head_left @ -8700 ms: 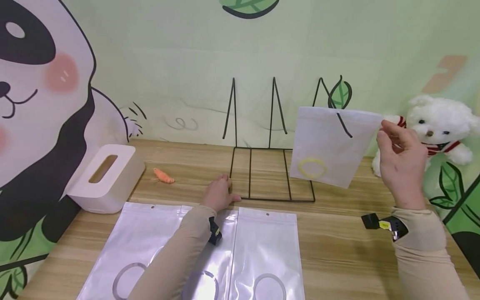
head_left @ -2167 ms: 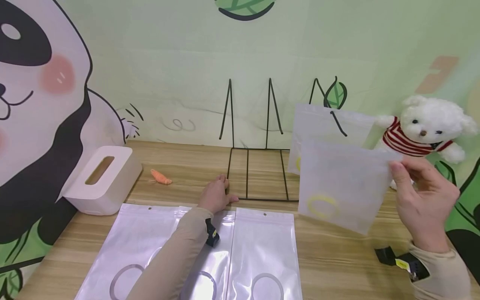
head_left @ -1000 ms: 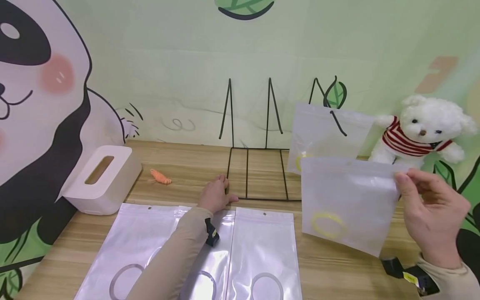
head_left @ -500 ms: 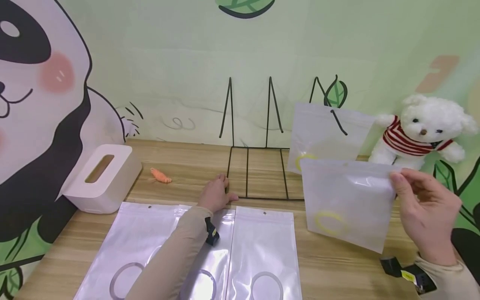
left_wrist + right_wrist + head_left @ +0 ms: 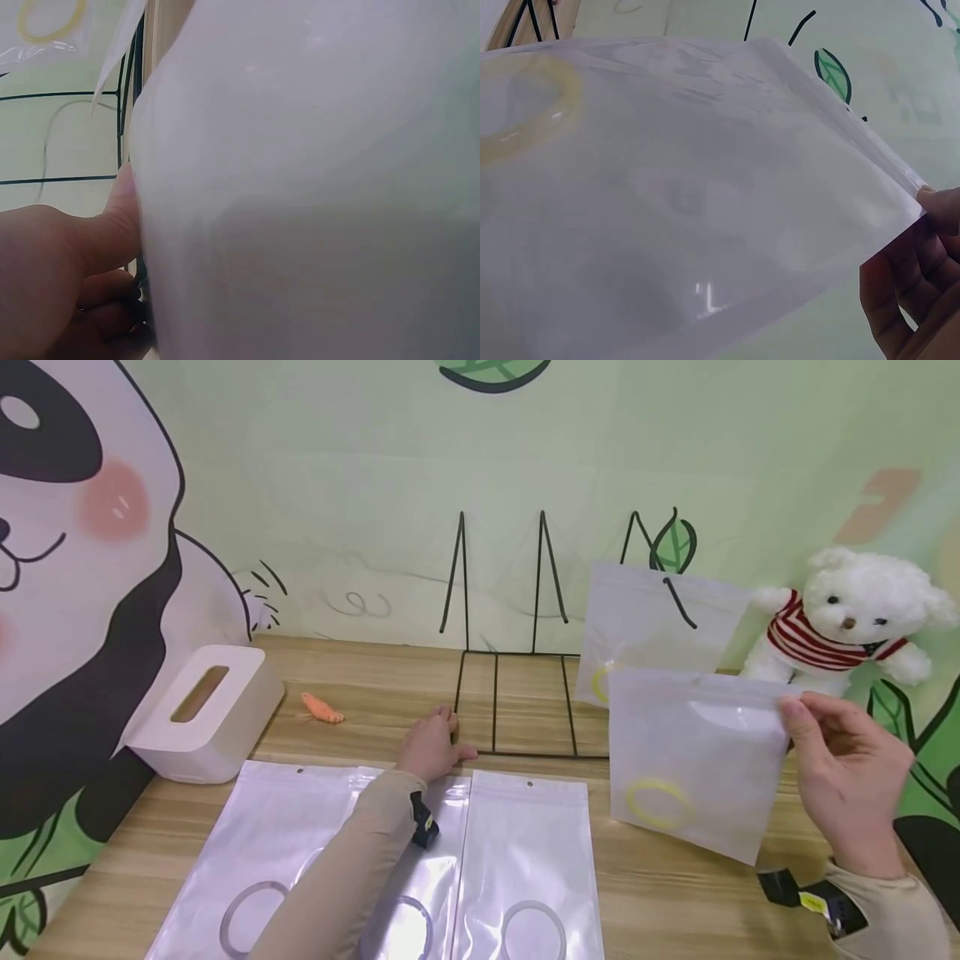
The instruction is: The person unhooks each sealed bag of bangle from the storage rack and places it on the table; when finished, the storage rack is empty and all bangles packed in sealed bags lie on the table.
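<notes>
My right hand (image 5: pixel 851 785) pinches the upper right corner of a white zip bag (image 5: pixel 697 752) with a yellow ring on it, between thumb and fingers. The right wrist view shows the bag (image 5: pixel 705 187) stretching left from the fingertips. Behind it, a similar bag (image 5: pixel 660 602) hangs on the right hook of a black wire rack (image 5: pixel 495 706). My left hand (image 5: pixel 431 745) holds the rack's front left corner, thumb along the front bar. In the left wrist view, a pale bag surface (image 5: pixel 315 150) hides much of the rack beside that hand (image 5: pixel 60 277).
Several larger bags with grey rings, one of them a white bag (image 5: pixel 525 843), lie at the front, partly under the left forearm. A tissue box (image 5: pixel 206 714) and an orange toy (image 5: pixel 322 707) stand left. A teddy bear (image 5: pixel 832 618) sits behind at right.
Earlier my right hand was at the corner of a bag on the right hook. Now it holds a separate bag in front, lowered and then raised slightly. My left hand stays put.
</notes>
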The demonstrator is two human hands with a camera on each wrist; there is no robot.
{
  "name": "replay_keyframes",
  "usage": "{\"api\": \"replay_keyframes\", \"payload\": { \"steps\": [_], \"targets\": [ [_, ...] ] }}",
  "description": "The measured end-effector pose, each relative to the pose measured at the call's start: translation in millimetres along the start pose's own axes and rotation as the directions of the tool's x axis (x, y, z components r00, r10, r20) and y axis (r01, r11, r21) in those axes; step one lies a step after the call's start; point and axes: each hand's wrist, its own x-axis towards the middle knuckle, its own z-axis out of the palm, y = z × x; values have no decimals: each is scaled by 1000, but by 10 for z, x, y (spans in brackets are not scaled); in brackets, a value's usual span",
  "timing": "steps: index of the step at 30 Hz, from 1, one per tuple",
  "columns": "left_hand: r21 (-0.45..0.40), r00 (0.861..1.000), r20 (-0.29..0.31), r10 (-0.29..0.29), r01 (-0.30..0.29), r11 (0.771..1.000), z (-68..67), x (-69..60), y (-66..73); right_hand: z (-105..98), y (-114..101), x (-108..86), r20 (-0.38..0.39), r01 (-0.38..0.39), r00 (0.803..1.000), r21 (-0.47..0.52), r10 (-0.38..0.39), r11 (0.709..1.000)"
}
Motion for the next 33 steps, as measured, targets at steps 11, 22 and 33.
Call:
{"api": "replay_keyframes", "payload": {
  "steps": [11, 22, 33],
  "targets": [
    [-7, 999, 27, -23, 23, 1000, 1, 15, -11, 9, 84, 9, 14, -96, 995, -81, 97, 992],
    [2, 1000, 6, -10, 10, 1000, 12, 18, -18, 28, 135, 26, 43, -149, 987, -112, 155, 982],
    [-8, 1000, 11, -18, 18, 1000, 16, 27, -27, 26, 164, 43, 75, -183, 979, -93, 190, 979]
  ]
}}
